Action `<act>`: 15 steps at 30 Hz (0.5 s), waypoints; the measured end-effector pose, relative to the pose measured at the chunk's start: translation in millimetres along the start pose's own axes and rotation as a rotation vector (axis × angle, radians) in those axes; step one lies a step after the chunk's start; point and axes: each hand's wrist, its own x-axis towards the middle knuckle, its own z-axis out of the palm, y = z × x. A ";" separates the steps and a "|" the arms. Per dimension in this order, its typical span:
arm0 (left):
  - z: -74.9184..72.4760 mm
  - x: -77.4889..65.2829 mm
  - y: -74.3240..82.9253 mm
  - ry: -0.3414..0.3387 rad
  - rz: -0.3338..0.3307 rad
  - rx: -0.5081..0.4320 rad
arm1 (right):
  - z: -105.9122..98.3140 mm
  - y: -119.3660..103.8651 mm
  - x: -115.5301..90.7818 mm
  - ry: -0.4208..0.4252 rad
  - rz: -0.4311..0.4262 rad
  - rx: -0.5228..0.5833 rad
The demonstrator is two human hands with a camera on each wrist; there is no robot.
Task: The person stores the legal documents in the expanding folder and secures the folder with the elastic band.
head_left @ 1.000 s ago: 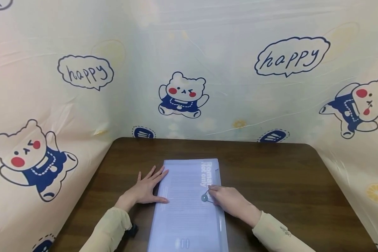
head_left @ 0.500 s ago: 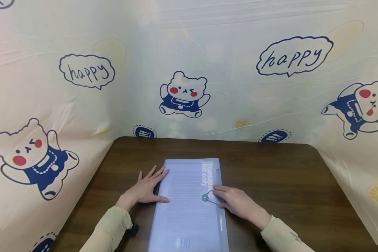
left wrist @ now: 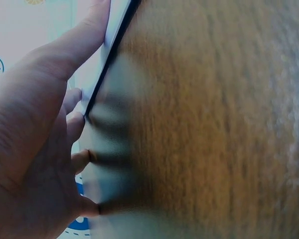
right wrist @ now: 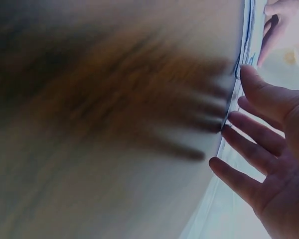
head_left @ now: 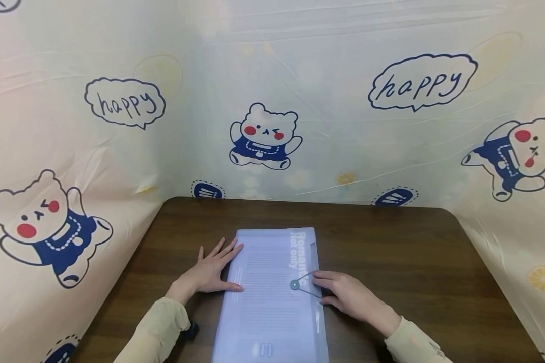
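A pale lilac document folder (head_left: 268,307) lies lengthwise on the table, with white lettering along its right side. My left hand (head_left: 207,272) rests on the folder's left edge, fingers spread and thumb on the cover. A round grey-green button (head_left: 294,285) sits near the right edge. From it a thin elastic cord (head_left: 309,292) runs in a V to the fingertips and thumb of my right hand (head_left: 351,296). In the right wrist view, that hand's fingers look extended and apart, with the thumb against the folder's edge. Whether they still hold the cord is unclear.
The folder lies on a dark wooden table (head_left: 404,252) with rounded far corners. Behind and at both sides hangs a pale printed curtain (head_left: 327,131) with cartoon bears. A small black object (head_left: 192,331) shows beneath the left sleeve.
My right hand has moved right, from beside the button to the folder's right edge. The cord has gone from short to stretched in a V. My left hand and the folder stay put.
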 end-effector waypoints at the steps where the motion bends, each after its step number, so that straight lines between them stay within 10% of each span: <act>1: -0.3 0.2 -0.1 0.001 0.001 0.001 | -0.3 0.8 -1.7 0.005 0.000 -0.001; 15: -7.5 -2.9 -3.6 -0.010 -0.010 -0.025 | -1.2 16.8 -20.3 0.078 0.060 -0.011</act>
